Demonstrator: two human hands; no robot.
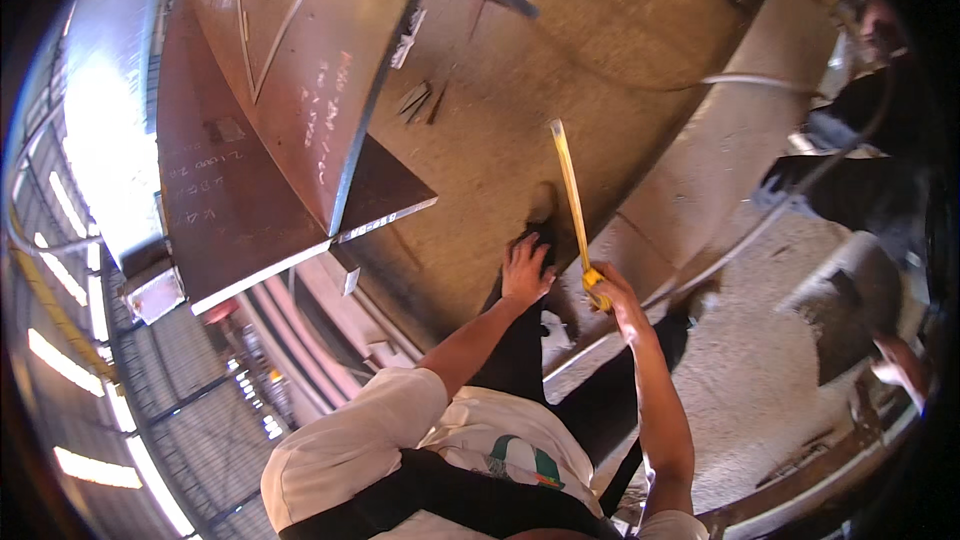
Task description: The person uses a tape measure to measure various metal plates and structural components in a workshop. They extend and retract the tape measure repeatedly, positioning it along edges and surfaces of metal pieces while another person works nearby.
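Observation:
My right hand is closed around the yellow case of a tape measure. Its yellow blade is drawn out and points away from me over the brown floor, its far end touching nothing that I can make out. My left hand rests on my dark-trousered leg near the knee, fingers spread, holding nothing. Ahead and to the left stands a large brown steel beam with chalk marks on its plates; neither hand touches it.
A grey hose crosses the floor at the right, near another person in dark clothes. Thin metal scraps lie on the floor beside the beam. Two thin rods lie on the beam, and bare plate edges jut toward me.

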